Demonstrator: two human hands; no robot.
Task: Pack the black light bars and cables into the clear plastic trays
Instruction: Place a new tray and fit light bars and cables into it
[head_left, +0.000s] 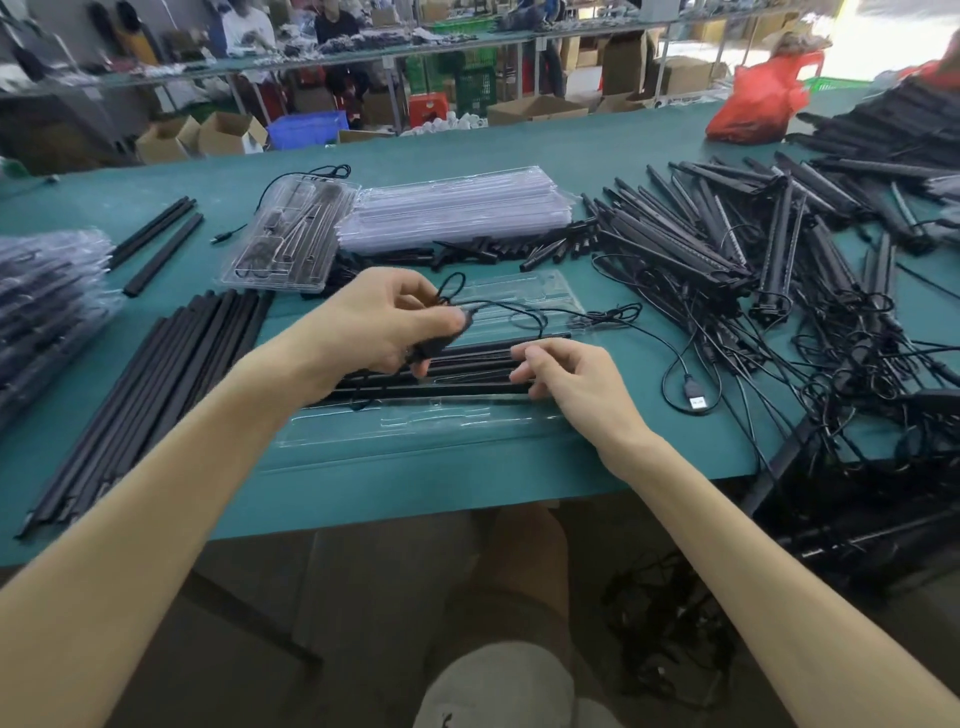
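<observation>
An open clear plastic tray (415, 431) lies on the green table in front of me, with several black light bars (467, 364) in its far half. My left hand (379, 322) hovers above the bars and grips a small black controller (441, 338) on a thin black cable (597, 317). That cable runs right to a USB plug (697, 402) lying on the table. My right hand (566, 379) rests its curled fingertips on the right end of the bars.
Loose black bars (156, 384) lie in a row at the left. A packed tray (291, 234) and a stack of empty clear trays (457, 208) sit behind. A big tangle of bars and cables (805, 270) fills the right. Packed trays (47, 301) are stacked far left.
</observation>
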